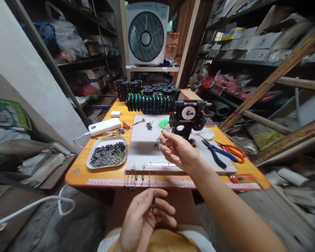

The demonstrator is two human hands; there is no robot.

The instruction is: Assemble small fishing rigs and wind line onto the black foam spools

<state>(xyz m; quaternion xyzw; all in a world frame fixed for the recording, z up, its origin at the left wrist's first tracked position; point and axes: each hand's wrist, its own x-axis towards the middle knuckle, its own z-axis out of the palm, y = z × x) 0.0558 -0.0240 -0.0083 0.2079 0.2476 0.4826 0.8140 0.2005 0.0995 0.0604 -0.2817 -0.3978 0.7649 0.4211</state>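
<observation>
My left hand [148, 213], low and in front of my lap, pinches a small hanging piece between thumb and index finger. This thin strand with a dark bead-like part [154, 198] hangs from the table's front edge. Above the white board [144, 147], my right hand [174, 148] has its fingertips pinched together; what they hold is too small to make out. Several similar hanging strands [132, 180] line the edge to the left. Behind my right hand stands a black winding machine [190, 115], carrying a row of black spools [151, 103] with green line.
A white tray [88, 162] of small dark metal pieces sits at left, near a white power bank [105, 126]. Blue-handled pliers [217, 154] and orange-handled scissors [235, 151] lie at right. Stacked black spools [157, 87] and a box fan [146, 35] stand behind.
</observation>
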